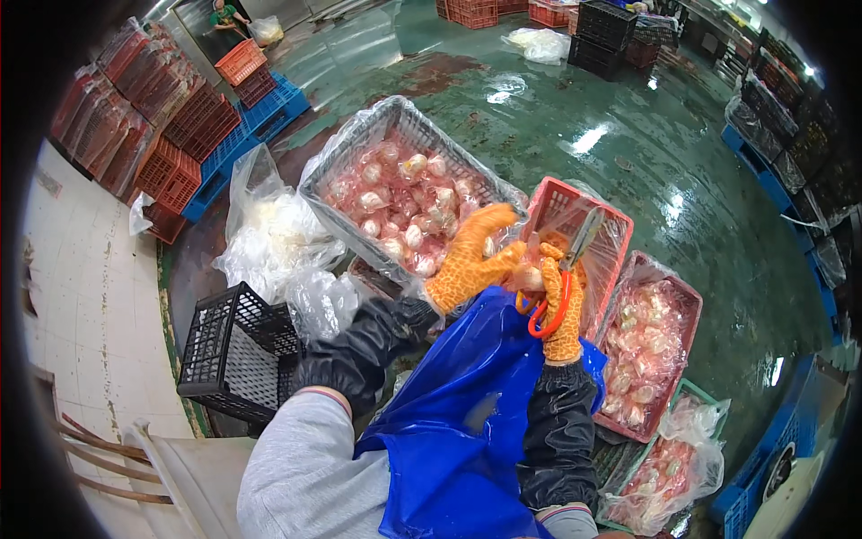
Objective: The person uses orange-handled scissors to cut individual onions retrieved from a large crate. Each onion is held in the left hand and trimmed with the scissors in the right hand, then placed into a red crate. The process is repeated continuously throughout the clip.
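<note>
My left hand point(475, 256), in an orange patterned glove, is over the near right rim of a plastic-lined grey crate point(465, 143). Its fingers are spread, slightly blurred, and no object shows between them. Inside that crate lie many pale, rounded lumps point(414, 236) among pink, shiny, film-like material. My right hand point(564, 313), gloved alike, grips scissors point(553, 322) with orange-red handles, blades pointing up and away. Just left of its fingers is a pinkish lump point(528, 277); whether the hand touches it, I cannot tell. Beyond this hand stands a film-lined red crate point(619, 232).
Right of me are a dark red crate point(690, 323) of similar lumps and a green crate point(717, 404). At left are clear plastic bags point(283, 232) and a black crate point(215, 343). Stacked crates stand on a blue pallet point(269, 111). A person point(227, 17) is far left.
</note>
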The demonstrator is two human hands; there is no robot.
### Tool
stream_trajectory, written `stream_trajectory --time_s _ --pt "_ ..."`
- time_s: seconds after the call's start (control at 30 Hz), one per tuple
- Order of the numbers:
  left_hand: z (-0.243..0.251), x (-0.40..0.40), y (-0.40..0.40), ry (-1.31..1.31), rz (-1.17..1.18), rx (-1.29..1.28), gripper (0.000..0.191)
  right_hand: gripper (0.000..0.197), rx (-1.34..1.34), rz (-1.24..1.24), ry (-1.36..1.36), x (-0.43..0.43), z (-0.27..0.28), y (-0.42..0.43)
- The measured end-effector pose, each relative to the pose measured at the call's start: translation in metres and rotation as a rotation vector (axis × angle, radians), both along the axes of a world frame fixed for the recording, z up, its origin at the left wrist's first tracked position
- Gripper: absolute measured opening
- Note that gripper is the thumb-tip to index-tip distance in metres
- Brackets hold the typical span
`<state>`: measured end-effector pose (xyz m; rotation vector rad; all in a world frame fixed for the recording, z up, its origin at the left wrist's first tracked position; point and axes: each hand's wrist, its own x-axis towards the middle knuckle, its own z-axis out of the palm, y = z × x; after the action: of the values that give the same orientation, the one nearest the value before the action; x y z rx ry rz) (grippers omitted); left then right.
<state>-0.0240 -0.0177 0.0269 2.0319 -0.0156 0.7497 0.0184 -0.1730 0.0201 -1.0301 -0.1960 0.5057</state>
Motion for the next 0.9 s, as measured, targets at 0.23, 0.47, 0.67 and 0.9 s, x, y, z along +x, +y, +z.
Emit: stream_trajectory --time_s 0.23,0.47,0.67,0.9 --pt "-0.023 -0.017 -0.039 0.564 -0.226 -0.764 0.029 0.032 -0.036 0.059 -0.058 -0.003 -0.022 -0.002" --pt "-0.047 0.01 -0.028 0.109 0.106 -0.923 0.026 0.037 0.029 -0.15 -0.1 0.001 -0.03 0.011" --pt "-0.009 0.017 -0.005 -0.002 0.126 -1.02 0.03 0.064 -0.559 0.086 -0.536 -0.003 -0.025 0.004" --pt "-0.05 0.031 -0.007 -0.073 0.029 -0.949 0.015 0.047 -0.62 0.211 -0.534 -0.007 0.003 0.0"
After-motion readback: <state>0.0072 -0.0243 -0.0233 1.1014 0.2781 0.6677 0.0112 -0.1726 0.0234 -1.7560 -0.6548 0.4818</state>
